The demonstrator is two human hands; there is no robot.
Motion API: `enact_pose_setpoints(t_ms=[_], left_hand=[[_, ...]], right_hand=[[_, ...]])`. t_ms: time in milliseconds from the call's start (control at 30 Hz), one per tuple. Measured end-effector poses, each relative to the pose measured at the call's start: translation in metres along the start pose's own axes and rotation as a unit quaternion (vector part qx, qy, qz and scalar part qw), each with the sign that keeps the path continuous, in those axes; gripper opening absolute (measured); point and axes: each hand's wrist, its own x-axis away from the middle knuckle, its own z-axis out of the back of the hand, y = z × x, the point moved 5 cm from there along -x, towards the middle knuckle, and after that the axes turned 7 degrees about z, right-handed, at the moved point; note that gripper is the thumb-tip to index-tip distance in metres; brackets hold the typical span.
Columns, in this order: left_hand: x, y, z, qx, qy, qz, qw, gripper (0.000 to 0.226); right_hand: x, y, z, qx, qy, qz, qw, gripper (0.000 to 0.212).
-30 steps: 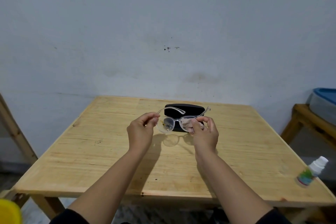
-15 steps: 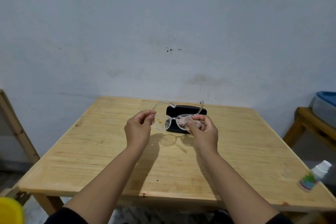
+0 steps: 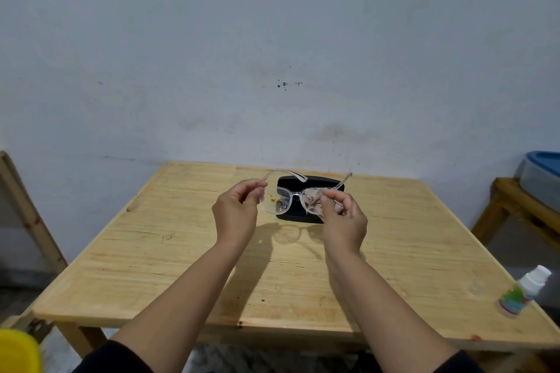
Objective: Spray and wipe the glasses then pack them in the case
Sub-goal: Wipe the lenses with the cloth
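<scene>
I hold clear-framed glasses [image 3: 289, 195] in the air above the wooden table [image 3: 188, 251], temples unfolded and pointing away from me. My left hand [image 3: 238, 215] pinches the left rim; orange specks and droplets show on that lens. My right hand [image 3: 344, 222] presses a small pinkish cloth [image 3: 313, 201] against the right lens. Behind the glasses lies the black case [image 3: 328, 185], shut, near the table's far edge. The spray bottle [image 3: 522, 292], white cap and green label, lies on its side at the table's right front edge.
A pale wall rises right behind the table. At the right stands a wooden bench [image 3: 515, 206] bearing a blue-lidded tub [image 3: 542, 174]. A yellow object [image 3: 16, 351] shows at the bottom left corner, and a wooden frame [image 3: 27, 212] leans at the left.
The glasses have tilted a little, and my right fingers have shifted the cloth on the right lens. Both hands stay in about the same place above the table.
</scene>
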Motion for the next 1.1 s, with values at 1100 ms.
enact_pose_setpoints(t_ms=[1100], left_hand=[[-0.004,-0.008,-0.015,-0.012,-0.013,-0.022,1.000,0.027]], right_hand=[[-0.007,0.020,-0.010,-0.097,0.073,-0.106,0.987,0.022]])
